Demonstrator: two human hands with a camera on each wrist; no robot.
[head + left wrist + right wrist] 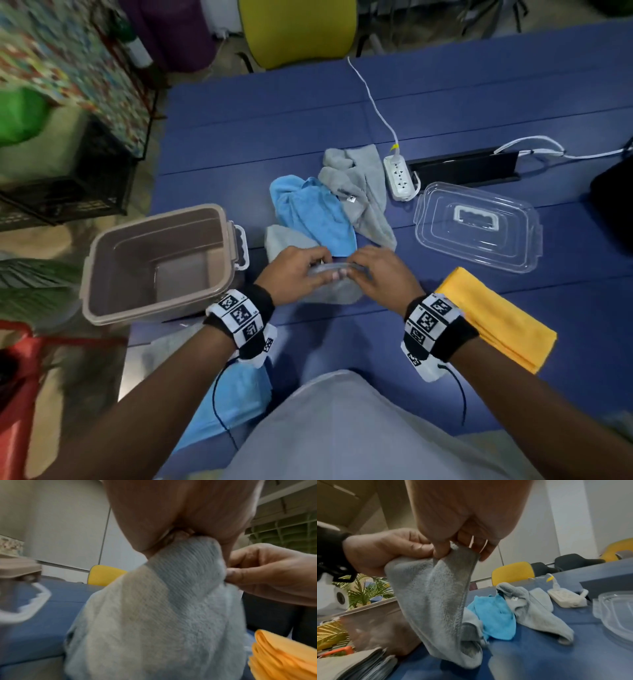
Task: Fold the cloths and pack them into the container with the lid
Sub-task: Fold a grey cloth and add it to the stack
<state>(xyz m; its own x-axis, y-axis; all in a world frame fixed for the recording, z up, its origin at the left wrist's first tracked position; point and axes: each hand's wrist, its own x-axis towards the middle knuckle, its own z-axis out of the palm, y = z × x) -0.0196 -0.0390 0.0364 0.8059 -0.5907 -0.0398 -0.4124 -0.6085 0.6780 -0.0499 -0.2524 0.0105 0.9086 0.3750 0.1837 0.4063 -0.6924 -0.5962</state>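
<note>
A: Grey terry, that is the cloth in play. The left hand (297, 270) and the right hand (383, 274) each pinch the top edge of the grey cloth (440, 601), close together, thumbs against curled fingers.

B: And the cloth itself, is it lifted?

A: Its upper edge is raised between the two hands; the rest hangs down, and its lower end rests on the blue table (445, 102), as the right wrist view shows.

B: Where does the container stand?

A: The taupe container (157, 263) sits open at the table's left edge, just beside the left hand. Its clear lid (479, 228) lies flat to the right, apart from it.

B: Other cloths?

A: A crumpled light blue cloth (315, 212) and another grey cloth (359, 192) lie in a heap just beyond the hands, touching each other. A folded yellow cloth (500, 318) lies near the right wrist. A second light blue cloth (236, 394) lies under the left forearm at the near edge.

B: Anything else on the table?

A: A white power strip (400, 176) with its cable, between the heap and the lid, and a black bar (466, 166) behind it.
</note>
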